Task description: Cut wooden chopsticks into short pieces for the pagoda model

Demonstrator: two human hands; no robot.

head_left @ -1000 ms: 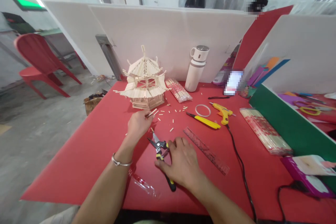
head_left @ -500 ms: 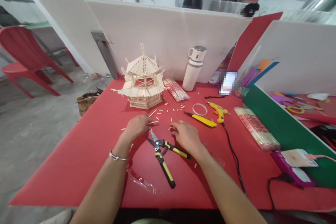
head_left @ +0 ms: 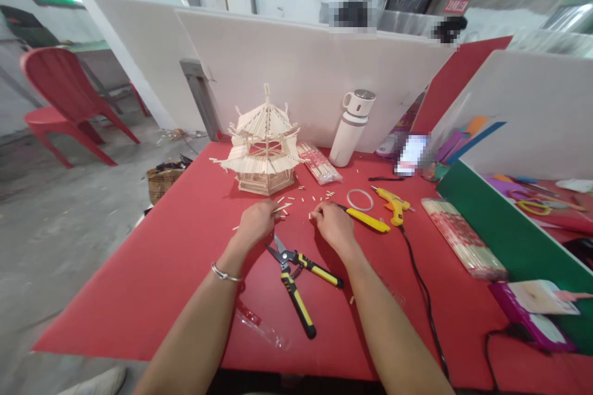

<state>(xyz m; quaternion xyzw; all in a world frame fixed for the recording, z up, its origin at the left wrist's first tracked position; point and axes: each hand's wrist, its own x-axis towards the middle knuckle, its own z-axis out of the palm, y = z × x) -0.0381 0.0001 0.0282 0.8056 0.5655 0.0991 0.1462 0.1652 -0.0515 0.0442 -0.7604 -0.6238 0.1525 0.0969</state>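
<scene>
My left hand is closed, its fingertips on a thin wooden stick that points to the right. My right hand is also closed, thumb and fingers pinched at a short cut stick piece. Between my wrists lie yellow-and-black cutting pliers, their jaws apart, touched by neither hand. Several short stick pieces are scattered beyond my fingers. Behind my left hand stands a pagoda model built of wooden sticks. A yellow utility knife lies beside my right hand, which covers part of its blade end.
A glue gun, a clear ring and a stick pack lie to the right. A white bottle stands against the partition, near another stick pack. A black cord runs toward the front edge.
The view has shifted slightly. My right hand has moved a little away from me, toward the scattered pieces, and now overlaps the utility knife's tip. My left hand has moved slightly forward.
</scene>
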